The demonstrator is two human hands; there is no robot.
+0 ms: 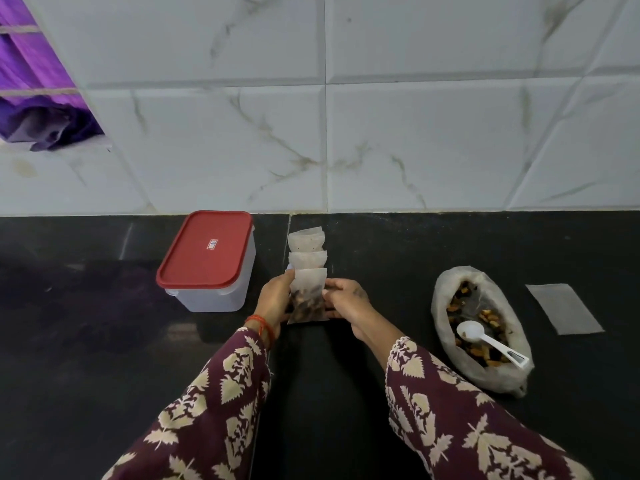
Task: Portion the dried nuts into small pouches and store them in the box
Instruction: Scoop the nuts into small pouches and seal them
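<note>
Both hands hold a filled pouch (308, 299) upright at the counter's middle: the left hand (275, 299) pinches its left edge, the right hand (346, 299) its right. Two more pouches (307, 251) lie just beyond. The red-lidded box (207, 261), left, looks closed; nothing seems stored yet. Nuts remain in the bag (479, 336) with the spoon (485, 337), and an empty pouch (564, 308) waits far right.

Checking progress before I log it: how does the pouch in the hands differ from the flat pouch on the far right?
The held pouch is bulged with dark nuts; the flat pouch looks empty. The held one is gripped at its sides by the left hand and right hand, just in front of two more pouches; the flat one lies alone on the counter. Both are the same pale translucent material.
</note>
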